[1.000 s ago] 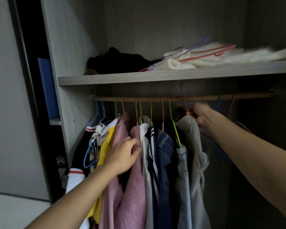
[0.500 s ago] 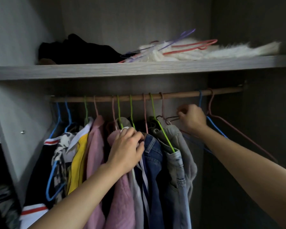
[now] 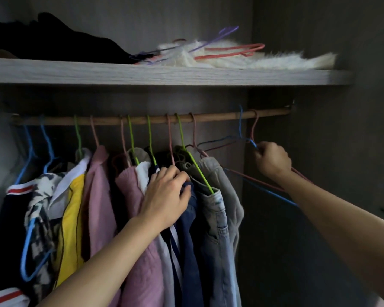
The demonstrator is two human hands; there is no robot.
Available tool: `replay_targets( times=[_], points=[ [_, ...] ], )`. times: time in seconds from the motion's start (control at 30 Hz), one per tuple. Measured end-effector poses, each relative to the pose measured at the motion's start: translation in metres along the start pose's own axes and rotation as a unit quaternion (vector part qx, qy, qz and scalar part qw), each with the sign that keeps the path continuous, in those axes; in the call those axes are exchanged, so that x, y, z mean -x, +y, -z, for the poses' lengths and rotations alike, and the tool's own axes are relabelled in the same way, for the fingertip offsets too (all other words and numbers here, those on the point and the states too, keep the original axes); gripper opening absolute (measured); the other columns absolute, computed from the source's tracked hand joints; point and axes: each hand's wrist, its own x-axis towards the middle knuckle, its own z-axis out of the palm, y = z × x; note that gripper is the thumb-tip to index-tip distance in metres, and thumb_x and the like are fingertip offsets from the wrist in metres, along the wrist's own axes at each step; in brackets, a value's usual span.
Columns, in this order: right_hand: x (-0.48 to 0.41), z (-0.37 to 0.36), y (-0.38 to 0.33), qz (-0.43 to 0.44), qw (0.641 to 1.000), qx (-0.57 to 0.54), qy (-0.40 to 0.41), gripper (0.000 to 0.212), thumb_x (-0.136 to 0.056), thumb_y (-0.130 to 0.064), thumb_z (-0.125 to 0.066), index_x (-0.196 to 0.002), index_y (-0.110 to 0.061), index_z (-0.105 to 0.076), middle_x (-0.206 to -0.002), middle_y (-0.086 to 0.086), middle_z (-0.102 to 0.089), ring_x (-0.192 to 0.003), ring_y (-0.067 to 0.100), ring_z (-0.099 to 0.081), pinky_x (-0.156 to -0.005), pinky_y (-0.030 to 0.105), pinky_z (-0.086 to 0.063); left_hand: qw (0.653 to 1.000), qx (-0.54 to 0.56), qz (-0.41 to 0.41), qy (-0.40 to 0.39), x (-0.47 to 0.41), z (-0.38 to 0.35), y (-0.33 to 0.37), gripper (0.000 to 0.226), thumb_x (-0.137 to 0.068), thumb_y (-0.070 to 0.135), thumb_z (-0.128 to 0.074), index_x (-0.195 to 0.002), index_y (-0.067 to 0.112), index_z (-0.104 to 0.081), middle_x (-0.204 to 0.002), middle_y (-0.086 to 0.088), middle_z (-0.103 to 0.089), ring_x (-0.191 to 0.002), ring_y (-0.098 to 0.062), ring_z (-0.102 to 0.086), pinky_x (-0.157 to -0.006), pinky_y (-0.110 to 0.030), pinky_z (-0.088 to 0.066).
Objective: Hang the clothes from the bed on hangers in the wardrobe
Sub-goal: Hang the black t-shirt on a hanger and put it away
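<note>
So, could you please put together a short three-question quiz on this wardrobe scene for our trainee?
1. True or false: the right hand grips a thin blue wire hanger that carries no garment.
2. What lies on the white furry fabric on the grey wooden shelf? A) a pink-red wire hanger B) a pair of shoes C) a cardboard box
3. Fill in: the left hand grips a dark blue garment hanging from the brown wooden ____.
Key: 1 true; 2 A; 3 rail.
</note>
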Motion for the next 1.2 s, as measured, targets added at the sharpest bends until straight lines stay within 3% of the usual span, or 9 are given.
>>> replay_targets(
  times=[0.13,0.2,0.3,0.5,0.73,0.83,0.93,1.13,1.2],
  points=[
    [0.005,0.022,-0.006,0.038,0.999,-0.028,0.013,0.029,-0.097,-0.028,-0.053,-0.125,-0.021,-0.058,-0.103,0.002,-0.064,-0.081,0.017,-0.052,-0.065,0.027,-0.036,0.998,0.042,0.019,0.032,0.009,0.007,0.012,0.039,-0.085,0.040,-0.035,-0.100,0.018,-0.064,-0.097,0.002,-0.057,-0.097,-0.023,-0.054,-0.086,-0.042,-0.045],
    [0.012,0.037,-0.004,0.045,0.998,-0.034,0.017,0.031,-0.097,-0.031,-0.053,-0.126,-0.024,-0.058,-0.105,0.002,-0.064,-0.086,0.021,-0.056,-0.064,0.027,-0.039,0.997,0.062,0.010,0.054,0.016,0.010,0.028,0.036,-0.086,0.037,-0.037,-0.101,0.018,-0.063,-0.098,0.003,-0.057,-0.097,-0.021,-0.055,-0.086,-0.041,-0.045],
    [0.025,0.064,0.013,0.029,0.999,-0.035,0.008,0.028,-0.094,-0.040,-0.054,-0.119,-0.031,-0.062,-0.113,0.006,-0.068,-0.106,0.032,-0.061,-0.078,0.036,-0.047,0.994,0.072,-0.032,0.080,0.018,0.011,0.062,0.028,-0.085,0.031,-0.042,-0.096,0.016,-0.064,-0.094,0.001,-0.059,-0.094,-0.023,-0.057,-0.079,-0.043,-0.047],
    [0.110,0.140,0.085,0.061,0.998,0.011,-0.021,0.021,-0.090,-0.043,-0.055,-0.103,-0.031,-0.066,-0.094,0.000,-0.070,-0.096,0.029,-0.063,-0.075,0.034,-0.048,0.993,0.032,-0.072,0.086,0.035,-0.016,0.143,0.019,-0.082,0.026,-0.046,-0.083,0.017,-0.062,-0.083,0.001,-0.060,-0.088,-0.026,-0.055,-0.073,-0.039,-0.042],
    [0.211,0.240,0.225,0.018,0.992,0.077,-0.099,0.017,-0.085,-0.033,-0.058,-0.084,-0.022,-0.071,-0.081,0.000,-0.069,-0.079,0.026,-0.061,-0.066,0.034,-0.050,0.995,0.085,-0.052,-0.015,0.108,-0.076,0.275,0.028,-0.080,0.030,-0.038,-0.079,0.021,-0.064,-0.074,0.005,-0.061,-0.074,-0.022,-0.060,-0.070,-0.037,-0.047],
    [0.246,0.288,0.288,-0.040,0.987,0.099,-0.122,0.014,-0.082,-0.036,-0.063,-0.079,-0.025,-0.071,-0.072,-0.005,-0.065,-0.071,0.018,-0.058,-0.057,0.027,-0.042,0.987,0.136,-0.059,-0.067,0.132,-0.095,0.339,0.021,-0.078,0.028,-0.044,-0.076,0.020,-0.063,-0.071,0.004,-0.059,-0.070,-0.024,-0.060,-0.065,-0.035,-0.046],
    [0.279,0.334,0.357,-0.101,0.983,0.118,-0.101,0.018,-0.079,-0.047,-0.065,-0.069,-0.032,-0.062,-0.064,-0.009,-0.056,-0.071,0.017,-0.056,-0.060,0.028,-0.040,0.973,0.171,-0.064,-0.143,0.146,-0.116,0.406,0.008,-0.081,0.020,-0.056,-0.078,0.018,-0.063,-0.076,0.000,-0.061,-0.075,-0.028,-0.061,-0.064,-0.035,-0.046],
    [0.340,0.413,0.485,-0.227,0.965,0.120,-0.047,0.016,-0.083,-0.049,-0.063,-0.093,-0.038,-0.068,-0.064,-0.009,-0.058,-0.069,0.017,-0.059,-0.061,0.029,-0.041,0.936,0.210,-0.120,-0.255,0.148,-0.168,0.530,0.008,-0.088,0.026,-0.054,-0.082,0.024,-0.058,-0.086,0.003,-0.060,-0.082,-0.024,-0.060,-0.068,-0.033,-0.045],
    [0.358,0.434,0.524,-0.263,0.958,0.113,-0.021,0.009,-0.086,-0.041,-0.064,-0.089,-0.035,-0.069,-0.058,-0.008,-0.054,-0.058,0.014,-0.051,-0.055,0.029,-0.036,0.917,0.227,-0.157,-0.288,0.147,-0.191,0.572,0.008,-0.089,0.026,-0.053,-0.081,0.025,-0.057,-0.087,0.003,-0.060,-0.084,-0.022,-0.060,-0.071,-0.032,-0.045]
  ],
)
